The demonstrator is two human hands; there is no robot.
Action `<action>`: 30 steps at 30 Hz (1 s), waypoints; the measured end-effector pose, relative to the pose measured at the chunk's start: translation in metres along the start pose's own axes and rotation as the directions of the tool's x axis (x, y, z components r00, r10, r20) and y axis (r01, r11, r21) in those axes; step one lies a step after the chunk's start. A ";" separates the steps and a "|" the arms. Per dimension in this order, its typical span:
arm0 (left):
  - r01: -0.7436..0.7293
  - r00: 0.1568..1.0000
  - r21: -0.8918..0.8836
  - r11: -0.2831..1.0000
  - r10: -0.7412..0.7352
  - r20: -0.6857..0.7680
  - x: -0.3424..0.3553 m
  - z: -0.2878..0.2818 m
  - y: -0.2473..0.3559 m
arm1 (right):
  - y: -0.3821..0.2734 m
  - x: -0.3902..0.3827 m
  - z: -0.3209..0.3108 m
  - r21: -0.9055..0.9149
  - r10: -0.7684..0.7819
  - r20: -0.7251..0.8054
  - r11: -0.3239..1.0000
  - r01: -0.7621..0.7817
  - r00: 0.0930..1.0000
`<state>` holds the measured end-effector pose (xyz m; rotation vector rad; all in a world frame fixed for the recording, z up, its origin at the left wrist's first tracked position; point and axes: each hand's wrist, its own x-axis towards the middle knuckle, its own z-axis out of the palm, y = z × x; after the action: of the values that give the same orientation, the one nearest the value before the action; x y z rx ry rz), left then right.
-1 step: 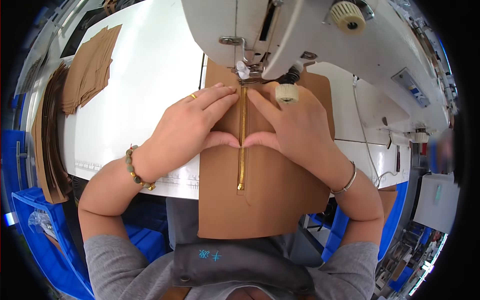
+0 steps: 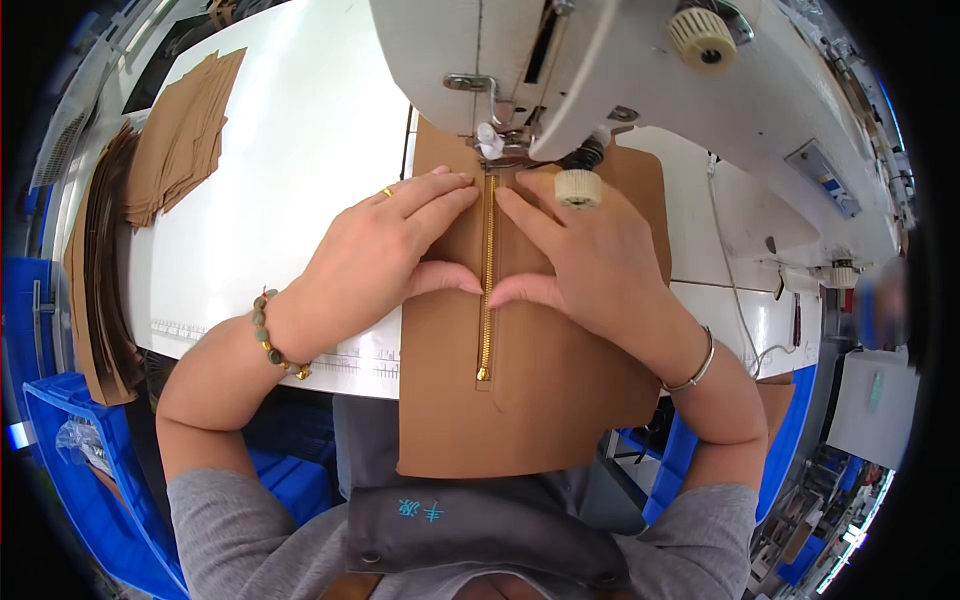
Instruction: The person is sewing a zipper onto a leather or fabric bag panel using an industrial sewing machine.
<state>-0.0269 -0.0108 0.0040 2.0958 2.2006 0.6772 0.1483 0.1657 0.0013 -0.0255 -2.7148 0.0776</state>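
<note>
A brown flat panel [image 2: 530, 420] lies under the sewing machine's presser foot [image 2: 500, 160], with a gold zipper [image 2: 486, 330] set lengthwise down its middle. My left hand [image 2: 390, 245] rests on the panel left of the zipper, fingertips just short of the foot and thumb stretched toward the zipper. My right hand [image 2: 590, 260] lies to the right, its fingertips beside the zipper's upper end and partly behind a cream knob [image 2: 577, 188]. Both hands press with outstretched fingers, the thumb tips almost meeting across the zipper.
The white table [image 2: 280, 150] carries stacks of brown cut pieces [image 2: 180, 140] at the left. The machine's body [image 2: 800, 120] overhangs the upper right, with a loose cable below. A blue bin [image 2: 100, 480] stands lower left; my forearms come past the table's front edge.
</note>
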 end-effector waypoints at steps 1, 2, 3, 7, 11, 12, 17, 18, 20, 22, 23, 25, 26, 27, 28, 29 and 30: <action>0.059 0.998 -0.081 0.995 -0.058 0.013 -0.001 0.000 -0.001 | -0.001 -0.001 0.000 0.060 0.010 0.018 0.998 -0.011 1.000; 0.063 0.998 -0.080 0.995 -0.063 0.013 -0.002 0.000 -0.001 | -0.002 -0.002 0.000 0.092 0.008 0.034 0.996 -0.011 0.999; 0.050 0.999 -0.093 0.994 -0.051 -0.004 -0.003 0.001 -0.002 | -0.003 -0.003 0.000 0.121 0.021 0.041 0.992 -0.026 0.999; -0.020 1.000 -0.054 0.998 0.019 -0.014 -0.003 0.006 -0.001 | -0.003 -0.003 -0.001 0.117 0.001 0.072 0.993 -0.010 0.997; -0.031 0.999 -0.030 0.999 0.031 -0.010 -0.002 0.006 0.002 | -0.004 -0.001 -0.003 0.102 0.000 0.103 0.995 -0.010 0.995; -0.049 0.999 -0.005 0.999 0.049 0.000 -0.002 0.006 0.002 | -0.004 -0.001 -0.003 0.106 -0.004 0.100 0.994 -0.006 0.995; -0.089 0.996 0.053 0.995 0.087 0.037 0.001 0.003 0.002 | -0.004 -0.001 -0.001 0.089 -0.014 0.078 0.996 0.007 0.997; -0.088 0.996 0.057 0.995 0.086 0.039 0.001 0.002 0.002 | -0.004 -0.001 0.000 0.092 -0.014 0.076 0.996 0.007 0.997; -0.087 0.995 0.066 0.994 0.084 0.045 0.003 0.002 0.001 | -0.003 0.000 0.002 0.057 -0.018 0.063 0.998 0.014 0.998; -0.094 0.995 0.078 0.992 0.093 0.023 0.005 0.003 -0.001 | -0.002 0.001 0.002 0.072 -0.013 0.051 0.997 0.009 0.999; -0.101 0.995 0.084 0.991 0.100 0.015 0.006 0.004 -0.001 | -0.001 0.001 0.002 0.078 -0.003 0.057 0.997 -0.001 0.998; -0.113 0.994 0.087 0.990 0.111 0.025 0.006 0.004 -0.003 | -0.001 0.002 0.001 0.070 -0.009 0.054 0.998 0.005 0.998; -0.116 0.993 0.086 0.990 0.115 0.018 0.006 0.004 -0.003 | -0.001 0.002 0.001 0.060 -0.017 0.058 0.998 0.013 0.998; -0.111 0.994 0.096 0.989 0.110 0.021 0.006 0.004 -0.003 | -0.001 0.001 0.000 0.061 -0.014 0.058 0.998 0.011 0.998; -0.110 0.994 0.104 0.989 0.107 0.029 0.005 0.005 -0.003 | 0.000 0.001 0.000 0.057 -0.022 0.063 0.998 0.018 0.998; -0.110 0.994 0.101 0.989 0.108 0.028 0.005 0.005 -0.003 | 0.001 0.001 0.001 0.064 -0.025 0.070 0.998 0.020 0.997; -0.108 0.994 0.110 0.988 0.107 0.018 0.005 0.005 -0.003 | 0.001 0.000 0.000 0.053 -0.024 0.070 0.998 0.020 0.997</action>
<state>-0.0285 -0.0043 -0.0005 2.2786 2.1799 0.5587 0.1481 0.1666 0.0009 0.0229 -2.7815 0.1457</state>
